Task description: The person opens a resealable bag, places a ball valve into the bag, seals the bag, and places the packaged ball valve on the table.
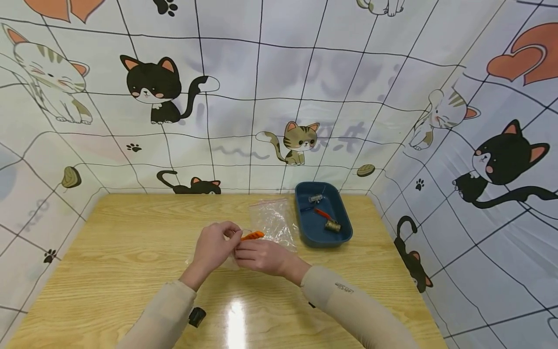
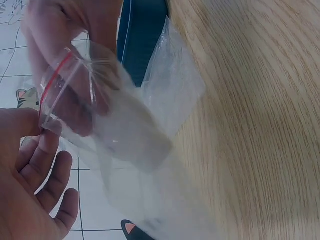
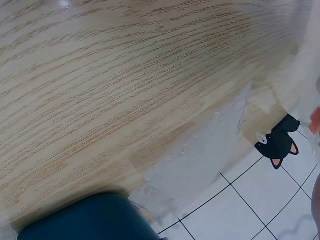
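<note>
My left hand (image 2: pixel 30 175) pinches the rim of a clear zip bag (image 2: pixel 135 135) by its red seal line, thumb against index finger, the other fingers loosely bent. Facing it, my right hand (image 1: pixel 266 256) has its fingers curled at a small ridged orange object (image 1: pixel 253 235), which pokes out above them in the head view. Through the clear plastic, right-hand fingers (image 2: pixel 82 110) show in the left wrist view. Only a blurred edge of the orange object (image 3: pixel 315 120) enters the right wrist view. The bag hangs over the table below both hands.
Beyond the hands a second clear zip bag (image 1: pixel 274 220) lies flat on the wooden table (image 1: pixel 131 232). To its right stands a dark blue tray (image 1: pixel 307 232) with a silvery piece (image 1: pixel 316 198), a red piece (image 1: pixel 322 213) and a brass-coloured cylinder (image 1: pixel 333 226). Cat-patterned curtains enclose the table.
</note>
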Tool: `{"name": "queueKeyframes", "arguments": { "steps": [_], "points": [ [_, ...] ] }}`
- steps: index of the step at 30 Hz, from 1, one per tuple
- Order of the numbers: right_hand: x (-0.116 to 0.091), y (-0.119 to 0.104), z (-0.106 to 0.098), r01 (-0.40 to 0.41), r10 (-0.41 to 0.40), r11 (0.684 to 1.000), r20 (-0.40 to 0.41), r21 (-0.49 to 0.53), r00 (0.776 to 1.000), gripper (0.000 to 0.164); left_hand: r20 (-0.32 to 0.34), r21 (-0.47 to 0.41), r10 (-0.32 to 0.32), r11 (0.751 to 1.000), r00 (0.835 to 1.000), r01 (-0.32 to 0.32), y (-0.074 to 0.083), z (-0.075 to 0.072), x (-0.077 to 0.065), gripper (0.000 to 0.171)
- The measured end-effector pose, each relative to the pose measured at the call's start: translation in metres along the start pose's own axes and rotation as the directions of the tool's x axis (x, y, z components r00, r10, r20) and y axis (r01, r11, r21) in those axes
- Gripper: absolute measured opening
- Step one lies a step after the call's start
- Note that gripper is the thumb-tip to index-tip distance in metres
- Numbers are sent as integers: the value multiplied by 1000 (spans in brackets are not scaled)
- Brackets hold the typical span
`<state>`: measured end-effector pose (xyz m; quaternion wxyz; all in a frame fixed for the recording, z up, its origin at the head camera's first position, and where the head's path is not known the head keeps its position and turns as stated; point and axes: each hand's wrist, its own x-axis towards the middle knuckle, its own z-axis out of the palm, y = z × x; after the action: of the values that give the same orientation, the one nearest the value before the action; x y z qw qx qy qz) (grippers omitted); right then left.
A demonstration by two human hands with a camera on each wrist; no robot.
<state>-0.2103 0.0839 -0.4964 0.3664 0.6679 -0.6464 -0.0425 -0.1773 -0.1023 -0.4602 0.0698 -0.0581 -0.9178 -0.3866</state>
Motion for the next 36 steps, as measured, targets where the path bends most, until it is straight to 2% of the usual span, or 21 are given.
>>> {"name": "queueKeyframes", "arguments": {
  "steps": [5, 11, 14, 18, 21, 25, 28, 32, 36],
  "points": [
    [-3, -2, -1, -34, 31, 999, 143, 17, 989, 28, -6, -2, 9, 1000, 1000, -9, 3, 0, -1, 12],
    [3, -5, -8, -97, 67, 991, 297, 89, 952, 17, -49, 36, 47, 998, 998, -45, 5, 2, -3, 11],
    [6, -6, -10, -127, 80, 985, 340, 118, 937, 17, -68, 50, 44, 998, 997, -41, 6, 2, -2, 12],
    [8, -8, -13, -169, 108, 975, 354, 145, 929, 20, -90, 58, 15, 998, 996, -9, 5, 2, -1, 12],
    [7, -8, -16, -221, 147, 962, 377, 161, 914, 22, -106, 57, 0, 998, 994, 6, 4, 2, 0, 12],
    [3, -9, -21, -327, 198, 922, 471, 209, 859, 26, -125, 52, -6, 999, 992, 13, 3, 2, 2, 12],
    [0, -9, -24, -391, 229, 889, 508, 238, 830, 32, -138, 44, -3, 999, 990, 9, 2, 1, 4, 13],
    [1, -11, -28, -497, 332, 831, 494, 250, 803, 26, -151, 41, 6, 999, 989, 0, 2, 1, 5, 13],
    [11, -15, -31, -624, 471, 742, 472, 244, 745, 24, -143, 45, 5, 999, 990, 2, 3, 1, 5, 12]
  ]
}}
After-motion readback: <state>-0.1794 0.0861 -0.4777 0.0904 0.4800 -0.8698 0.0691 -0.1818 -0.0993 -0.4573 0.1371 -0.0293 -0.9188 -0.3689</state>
